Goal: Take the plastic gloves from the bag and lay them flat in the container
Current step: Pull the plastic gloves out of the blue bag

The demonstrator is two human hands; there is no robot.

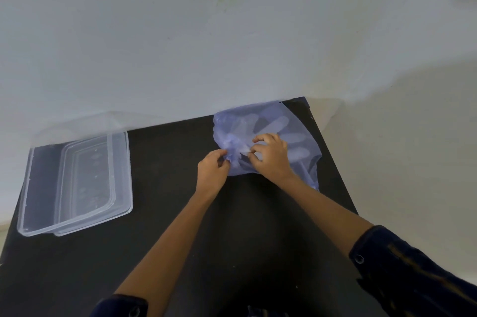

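A thin blue-purple plastic bag (273,120) lies at the far right of the black table (180,213), against the wall. Pale glove fingers (277,123) show through its film. My left hand (213,169) pinches the bunched mouth of the bag at its left edge. Right beside it, my right hand (271,155) rests on top of the bag and grips the same gathered plastic with its fingertips. A clear rectangular plastic container (121,174) stands at the far left of the table, well apart from both hands.
A clear lid (38,187) seems to lie under or beside the container, sticking out on its left. A white wall rises directly behind the table. The table's right edge runs diagonally just past the bag.
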